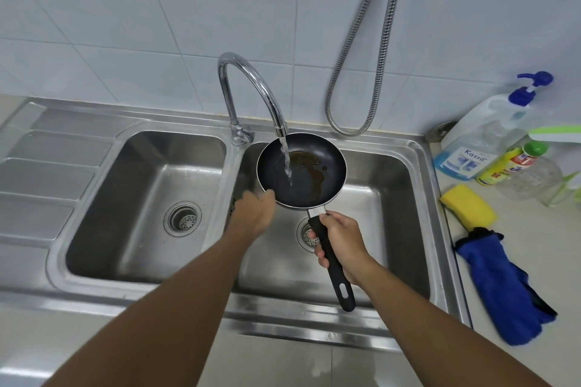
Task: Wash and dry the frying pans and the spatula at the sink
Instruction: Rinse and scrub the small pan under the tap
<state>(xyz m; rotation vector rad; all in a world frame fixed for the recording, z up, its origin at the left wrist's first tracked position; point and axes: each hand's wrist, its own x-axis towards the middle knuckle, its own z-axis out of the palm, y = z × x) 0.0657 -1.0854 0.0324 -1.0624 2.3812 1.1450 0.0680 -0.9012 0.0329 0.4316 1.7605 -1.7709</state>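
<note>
A small black frying pan (309, 173) with a brown greasy patch hangs over the right basin of the steel sink (418, 166). Water runs from the chrome tap (251, 85) into the pan. My right hand (341, 240) grips the pan's black handle. My left hand (254, 212) is blurred at the pan's near left rim and seems to touch it; how its fingers lie is unclear. No spatula or other pan is in view.
On the counter to the right lie a yellow sponge (468, 207) and a blue cloth (500, 286). Behind them stand a pump bottle of blue soap (481, 141) and a yellow bottle (509, 163). A metal shower hose (371, 50) hangs on the tiled wall. A draining board lies at the left.
</note>
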